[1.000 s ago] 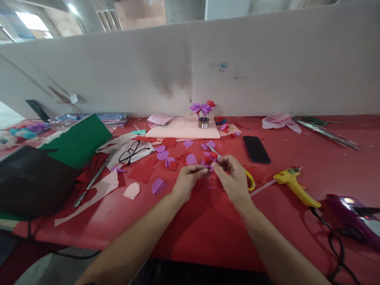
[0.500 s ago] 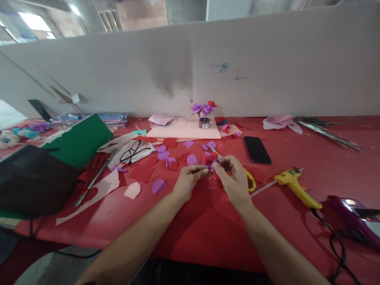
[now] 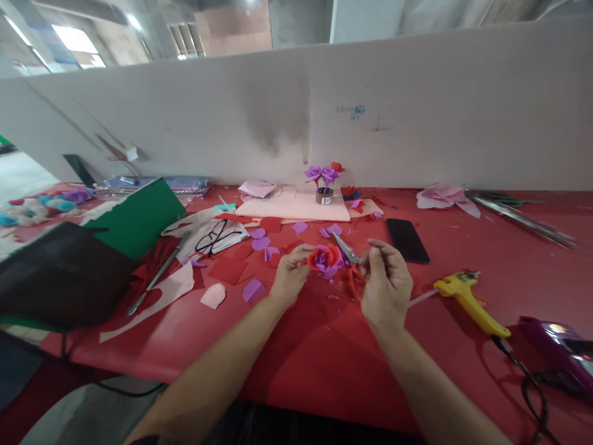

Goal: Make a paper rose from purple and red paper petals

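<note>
My left hand point(image 3: 293, 272) pinches the left side of a red and purple paper flower point(image 3: 325, 261), whose petals face the camera. My right hand point(image 3: 385, 281) is to the right of the flower, apart from it, with fingers curled and thumb against the fingers; whether it holds something small I cannot make out. Scissors point(image 3: 345, 247) lie between the flower and my right hand, blades toward the back left, their handle partly hidden by my right hand. Purple petals point(image 3: 260, 243) and a red paper square point(image 3: 228, 271) lie to the left.
A small pot of paper flowers point(image 3: 324, 195) stands on pink sheets point(image 3: 278, 209) at the back. To the right are a black phone point(image 3: 407, 240), a yellow glue gun point(image 3: 472, 301) with a cord and a purple device point(image 3: 558, 352). Glasses point(image 3: 217, 237) and a green sheet point(image 3: 139, 216) are at left.
My right hand has moved right, away from the flower, and the flower has turned to show its petals. The whole view has shifted slightly.
</note>
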Tool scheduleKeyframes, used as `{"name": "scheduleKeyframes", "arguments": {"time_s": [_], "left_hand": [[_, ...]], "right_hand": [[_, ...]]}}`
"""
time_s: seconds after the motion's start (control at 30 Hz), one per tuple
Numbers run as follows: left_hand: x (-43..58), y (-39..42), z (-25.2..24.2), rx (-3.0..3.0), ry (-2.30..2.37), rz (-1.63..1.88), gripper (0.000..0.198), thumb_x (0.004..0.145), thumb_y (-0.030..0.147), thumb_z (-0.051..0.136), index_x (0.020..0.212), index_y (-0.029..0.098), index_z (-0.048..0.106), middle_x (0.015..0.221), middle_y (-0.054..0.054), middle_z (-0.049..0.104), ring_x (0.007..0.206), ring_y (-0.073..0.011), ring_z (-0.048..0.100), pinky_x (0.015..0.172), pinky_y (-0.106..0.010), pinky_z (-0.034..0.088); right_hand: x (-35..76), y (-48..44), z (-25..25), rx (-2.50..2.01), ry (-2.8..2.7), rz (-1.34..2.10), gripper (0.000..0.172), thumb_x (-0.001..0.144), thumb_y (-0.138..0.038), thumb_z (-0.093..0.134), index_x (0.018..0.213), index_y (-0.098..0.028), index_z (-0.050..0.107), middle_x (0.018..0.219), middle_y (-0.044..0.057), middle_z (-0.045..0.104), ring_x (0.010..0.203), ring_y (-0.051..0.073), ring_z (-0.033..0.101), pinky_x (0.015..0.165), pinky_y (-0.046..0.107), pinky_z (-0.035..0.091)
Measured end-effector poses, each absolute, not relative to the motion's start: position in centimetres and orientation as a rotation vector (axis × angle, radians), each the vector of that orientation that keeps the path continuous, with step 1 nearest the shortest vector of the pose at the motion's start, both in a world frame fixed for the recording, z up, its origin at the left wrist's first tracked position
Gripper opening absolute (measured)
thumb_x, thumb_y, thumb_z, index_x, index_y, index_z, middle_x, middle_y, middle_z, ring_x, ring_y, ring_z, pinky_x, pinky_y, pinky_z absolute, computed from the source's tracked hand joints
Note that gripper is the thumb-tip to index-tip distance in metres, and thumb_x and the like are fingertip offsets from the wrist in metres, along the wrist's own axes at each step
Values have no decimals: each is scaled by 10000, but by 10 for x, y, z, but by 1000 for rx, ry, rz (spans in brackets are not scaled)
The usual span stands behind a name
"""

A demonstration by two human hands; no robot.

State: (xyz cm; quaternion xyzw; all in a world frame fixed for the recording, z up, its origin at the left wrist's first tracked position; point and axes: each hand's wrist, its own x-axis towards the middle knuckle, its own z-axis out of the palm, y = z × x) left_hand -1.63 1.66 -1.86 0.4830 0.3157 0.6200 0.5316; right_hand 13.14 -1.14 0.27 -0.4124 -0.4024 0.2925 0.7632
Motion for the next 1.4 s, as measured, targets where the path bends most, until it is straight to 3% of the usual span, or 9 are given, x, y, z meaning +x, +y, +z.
{"name": "scheduleKeyframes", "arguments": {"time_s": [0.4,0.7,0.9,1.13,1.3,1.4], "left_hand": [[-22,21,-20,1084,793,1527,141,621,297,830,727,217,784,867,-45,687,831,-163,605,815,-300,472],[-21,26,-38,1050,771,1500,149,656,300,816,765,205,781,839,-22,720,808,-154,613,854,-304,472],[-17,25,-32,993,846,1474,206,604,320,837,744,187,766,724,-5,713,773,-162,622,858,-326,481],[-17,26,-29,984,869,1464,235,631,374,812,726,172,742,710,-16,705,668,-131,589,745,-284,487],[-12,19,-23,1069,802,1402,262,634,428,808,683,185,721,702,-6,684,719,-149,595,809,-307,494],[-10,17,-21,1107,761,1354,257,624,419,816,679,185,723,705,-13,686,743,-162,610,826,-313,495]], "right_hand": [[127,-8,-5,-1000,-855,883,250,738,-389,761,873,-181,726,635,-16,637,487,84,434,465,237,344],[128,-7,-5,-987,-750,950,415,773,-540,689,598,-198,535,502,-48,489,444,78,383,422,220,286],[127,-5,-8,-1031,-929,940,359,645,-447,811,843,-195,649,687,-23,609,532,88,447,486,224,339],[126,-7,-11,-1097,-862,1037,428,741,-588,692,644,-191,563,519,-67,420,457,72,329,432,217,254],[127,-8,-13,-1048,-1047,983,217,753,-385,714,846,-203,643,685,-32,580,535,89,443,510,223,364],[127,-7,-17,-1055,-1175,949,223,754,-306,687,952,-210,655,819,7,656,623,122,541,587,257,439]]}}
